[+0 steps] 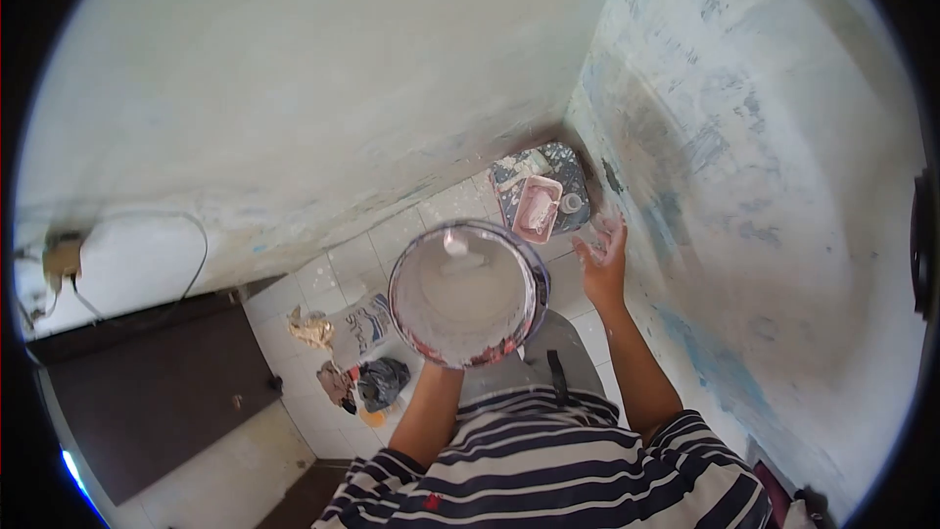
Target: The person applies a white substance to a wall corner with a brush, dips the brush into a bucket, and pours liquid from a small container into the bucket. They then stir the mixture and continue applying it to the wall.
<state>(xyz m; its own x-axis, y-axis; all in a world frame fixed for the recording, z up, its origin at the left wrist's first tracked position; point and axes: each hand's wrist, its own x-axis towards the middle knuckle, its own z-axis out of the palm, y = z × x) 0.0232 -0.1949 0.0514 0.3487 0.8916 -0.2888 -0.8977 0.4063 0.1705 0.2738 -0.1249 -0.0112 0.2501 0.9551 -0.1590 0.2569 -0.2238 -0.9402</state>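
A round paint bucket (468, 299) with a stained rim is held up in front of my body, with pale material inside. A whitish object (456, 243) shows at its far inner edge. The left forearm reaches under the bucket, which hides my left hand. My right hand (604, 247), smeared with white, is raised to the right of the bucket, fingers apart and holding nothing. Just beyond it, a pink tray (538, 209) with white material and a small round container (571, 203) sit on a paint-spattered stool (563, 162).
Walls meet behind the stool; the right one (734, 137) is patchy. On the tiled floor (343, 264) lie a printed sack (362, 328), a dark plastic bag (382, 382) and crumpled cloth (311, 329). A dark door (157, 382) and a wall socket with cables (65, 260) are at left.
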